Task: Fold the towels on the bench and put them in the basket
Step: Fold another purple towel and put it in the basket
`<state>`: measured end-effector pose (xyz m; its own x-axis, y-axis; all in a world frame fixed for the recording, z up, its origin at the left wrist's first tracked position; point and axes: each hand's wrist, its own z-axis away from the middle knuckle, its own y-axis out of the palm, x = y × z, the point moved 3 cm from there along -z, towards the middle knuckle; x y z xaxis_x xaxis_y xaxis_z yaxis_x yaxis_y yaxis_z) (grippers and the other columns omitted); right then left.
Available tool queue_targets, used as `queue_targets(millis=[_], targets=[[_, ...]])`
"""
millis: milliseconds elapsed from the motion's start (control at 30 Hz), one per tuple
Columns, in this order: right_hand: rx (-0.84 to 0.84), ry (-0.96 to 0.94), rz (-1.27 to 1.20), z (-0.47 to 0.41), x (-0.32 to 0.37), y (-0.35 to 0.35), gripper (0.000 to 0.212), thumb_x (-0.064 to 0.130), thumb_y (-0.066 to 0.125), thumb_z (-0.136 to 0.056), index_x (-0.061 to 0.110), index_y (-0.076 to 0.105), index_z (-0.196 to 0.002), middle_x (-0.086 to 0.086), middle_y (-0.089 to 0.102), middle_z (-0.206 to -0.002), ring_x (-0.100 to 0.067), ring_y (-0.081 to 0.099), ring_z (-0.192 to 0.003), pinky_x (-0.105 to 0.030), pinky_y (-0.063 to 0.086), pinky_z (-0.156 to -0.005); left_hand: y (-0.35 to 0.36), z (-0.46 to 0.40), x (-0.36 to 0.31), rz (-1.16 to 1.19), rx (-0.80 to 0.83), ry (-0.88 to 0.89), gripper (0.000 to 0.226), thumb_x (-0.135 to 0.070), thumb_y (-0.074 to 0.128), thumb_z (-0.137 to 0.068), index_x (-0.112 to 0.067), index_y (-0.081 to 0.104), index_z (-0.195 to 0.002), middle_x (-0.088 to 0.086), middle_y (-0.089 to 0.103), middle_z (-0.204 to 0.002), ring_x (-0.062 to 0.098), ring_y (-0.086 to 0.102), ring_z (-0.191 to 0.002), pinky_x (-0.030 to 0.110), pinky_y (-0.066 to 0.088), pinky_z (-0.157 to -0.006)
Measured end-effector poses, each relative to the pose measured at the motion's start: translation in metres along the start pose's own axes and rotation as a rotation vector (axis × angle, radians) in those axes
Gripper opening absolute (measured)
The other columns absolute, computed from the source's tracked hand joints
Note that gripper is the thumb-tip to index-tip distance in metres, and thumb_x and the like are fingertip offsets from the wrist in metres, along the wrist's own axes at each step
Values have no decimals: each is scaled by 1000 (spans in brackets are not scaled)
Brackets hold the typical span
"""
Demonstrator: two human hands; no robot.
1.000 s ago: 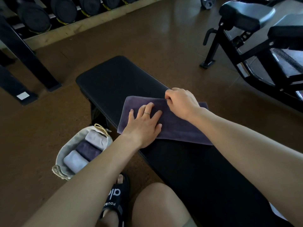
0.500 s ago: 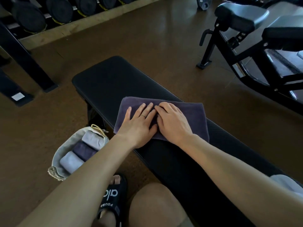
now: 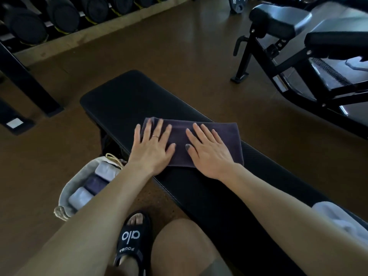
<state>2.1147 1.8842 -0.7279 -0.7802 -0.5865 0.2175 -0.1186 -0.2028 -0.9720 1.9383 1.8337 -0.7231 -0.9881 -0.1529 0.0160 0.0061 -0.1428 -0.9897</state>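
Both forearms reach forward, bare. The left hand (image 3: 152,148) lies flat, palm down, fingers spread and straight, a ring on one finger. The right hand (image 3: 207,150) lies just beside it, also palm down, fingers straight and slightly fanned, thumbs pointing toward each other.

- The black slide sandal (image 3: 131,242) on the person's foot carries white lettering on its strap: large letters reading "alo".
- Beneath that, on the same strap, a smaller white line appears upside down from this view; it looks like "FOUBA", but the letters are too small to be sure.
- The weight plate (image 3: 236,5) at the top edge bears pale markings, too blurred to read.
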Motion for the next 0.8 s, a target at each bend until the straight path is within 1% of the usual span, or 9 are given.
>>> queue_targets(millis=[133,233,300,400,467,567,667,733,800], targets=[[-6,132,5,12,-26,4,59,51,14,-109,32,4,-165,2,-4,-173,-18,-8,-158,-41,-6,-128,10,2,43,115,87,-196,66,-67,7,-100,-44,-7,-160,-8,-11,-171,25,-14,-157,55,-12,-123],[-18,232,-28,16,-39,-2,61,53,21,-109,30,9,-164,-2,1,-173,-22,-3,-159,-43,-2,-129,8,7,62,100,104,-258,67,-63,7,-102,-36,-4,-163,-3,-7,-172,27,-11,-157,56,-8,-124],[-58,327,-103,15,-44,-12,63,51,32,-108,26,17,-164,-7,13,-172,-27,8,-158,-46,10,-129,1,8,59,27,19,-254,68,-58,14,-104,-28,0,-164,6,-3,-172,30,-7,-157,57,-5,-125],[-112,488,-273,12,-57,-30,64,44,48,-105,21,26,-161,-12,32,-164,-33,32,-150,-48,33,-119,-23,11,27,-34,-196,-108,69,-40,39,-102,-20,11,-162,14,11,-168,33,8,-155,55,5,-126],[-82,530,-383,9,-67,-38,65,41,52,-105,22,26,-162,-12,39,-159,-33,41,-143,-47,41,-112,-39,16,-10,15,-264,46,66,-39,47,-100,-20,23,-158,11,22,-164,32,18,-151,51,15,-123],[-60,585,-577,6,-80,-48,69,37,58,-102,27,25,-162,-8,44,-157,-30,48,-138,-42,46,-106,-44,27,-64,176,-129,239,56,-49,48,-100,-23,38,-149,5,33,-156,28,29,-145,46,26,-119],[-71,659,-698,4,-89,-54,72,30,68,-97,25,32,-159,-5,44,-157,-28,48,-139,-39,47,-103,-37,39,-96,151,-41,377,44,-55,53,-96,-25,51,-128,-1,49,-131,21,48,-121,38,42,-103],[-97,665,-732,3,-92,-56,69,23,72,-94,23,40,-155,-6,47,-152,-27,51,-134,-36,48,-94,-36,42,-102,129,-30,392,39,-55,57,-94,-25,53,-119,-3,51,-119,17,52,-107,34,46,-91],[-124,662,-772,4,-94,-58,65,15,73,-90,23,46,-149,-7,53,-144,-26,56,-125,-33,50,-88,-36,44,-102,148,-17,368,39,-53,60,-92,-25,53,-118,-3,51,-116,16,51,-103,33,47,-85]])
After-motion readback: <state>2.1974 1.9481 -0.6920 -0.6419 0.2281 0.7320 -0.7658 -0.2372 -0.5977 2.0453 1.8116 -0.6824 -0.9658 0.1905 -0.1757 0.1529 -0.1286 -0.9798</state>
